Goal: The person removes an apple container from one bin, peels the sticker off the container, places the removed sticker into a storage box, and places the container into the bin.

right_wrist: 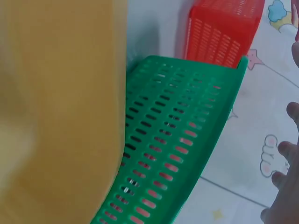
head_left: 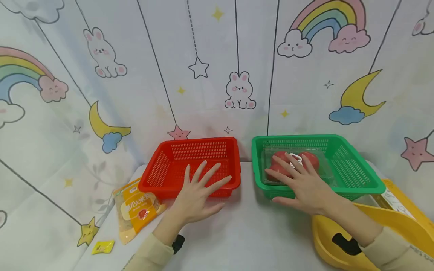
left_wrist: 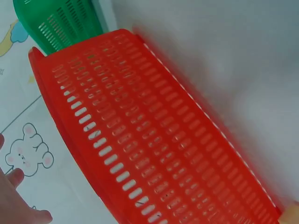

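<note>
Fingers spread, my left hand [head_left: 194, 201] hovers in front of the red basket [head_left: 200, 194], its fingertips overlapping the near rim in the head view. My right hand [head_left: 310, 190], also spread and holding nothing, is over the near side of the green basket [head_left: 352, 192]. Inside the green basket lies a clear plastic tray [head_left: 323, 165] with several red round fruits [head_left: 310, 160] and a white label, partly hidden by my fingers. The red basket has nothing in it. In the wrist views, fingertips of the left hand [left_wrist: 18, 200] and right hand [right_wrist: 285, 186] show at the edges.
An orange and clear food packet [head_left: 137, 205] leans by the red basket's left side. Nearer lies a small yellow packet [head_left: 103, 247]. At right, a yellow tub [head_left: 322, 241] sits under my right forearm, with an orange package [head_left: 403, 199] behind it. A patterned cloth [head_left: 210, 113] hangs behind.
</note>
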Action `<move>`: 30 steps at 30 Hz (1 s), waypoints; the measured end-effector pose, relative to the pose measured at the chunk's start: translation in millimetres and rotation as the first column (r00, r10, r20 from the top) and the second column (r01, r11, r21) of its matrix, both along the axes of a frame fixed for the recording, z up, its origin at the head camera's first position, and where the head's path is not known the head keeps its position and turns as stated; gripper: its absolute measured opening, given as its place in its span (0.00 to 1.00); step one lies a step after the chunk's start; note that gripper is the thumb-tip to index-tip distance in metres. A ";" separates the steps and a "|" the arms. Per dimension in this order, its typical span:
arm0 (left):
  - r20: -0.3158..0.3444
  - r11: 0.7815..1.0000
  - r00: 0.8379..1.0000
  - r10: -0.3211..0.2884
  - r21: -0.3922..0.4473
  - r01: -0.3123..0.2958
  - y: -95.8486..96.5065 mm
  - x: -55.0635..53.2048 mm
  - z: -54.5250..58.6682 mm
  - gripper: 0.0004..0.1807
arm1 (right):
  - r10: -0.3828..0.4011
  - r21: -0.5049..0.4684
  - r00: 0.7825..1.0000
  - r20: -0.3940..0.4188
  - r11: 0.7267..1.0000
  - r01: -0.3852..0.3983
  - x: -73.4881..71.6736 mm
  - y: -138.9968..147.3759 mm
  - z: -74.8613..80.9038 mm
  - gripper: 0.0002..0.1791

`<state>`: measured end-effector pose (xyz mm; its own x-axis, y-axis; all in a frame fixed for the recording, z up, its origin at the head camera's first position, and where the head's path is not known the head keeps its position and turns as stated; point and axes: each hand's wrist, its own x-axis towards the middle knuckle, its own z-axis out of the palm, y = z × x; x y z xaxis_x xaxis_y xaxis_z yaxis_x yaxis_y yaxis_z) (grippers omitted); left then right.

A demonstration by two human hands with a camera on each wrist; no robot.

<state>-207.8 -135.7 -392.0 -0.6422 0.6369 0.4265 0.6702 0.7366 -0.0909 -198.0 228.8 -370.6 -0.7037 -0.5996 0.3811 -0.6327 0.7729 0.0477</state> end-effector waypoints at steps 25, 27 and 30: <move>0.176 0.930 0.971 -0.162 0.355 0.091 115.9 -25.0 -21.2 0.38 | -0.196 -0.137 0.971 0.133 0.967 0.214 -24.9 62.0 -7.4 0.40; 0.202 0.916 0.964 -0.171 0.392 0.081 125.7 -25.4 -21.9 0.37 | -0.220 -0.135 0.966 0.137 0.962 0.238 -27.8 69.0 -10.3 0.40; 0.249 0.889 0.952 -0.177 0.455 0.046 139.1 -26.4 -22.3 0.37 | -0.252 -0.140 0.956 0.147 0.952 0.272 -32.1 80.1 -12.4 0.41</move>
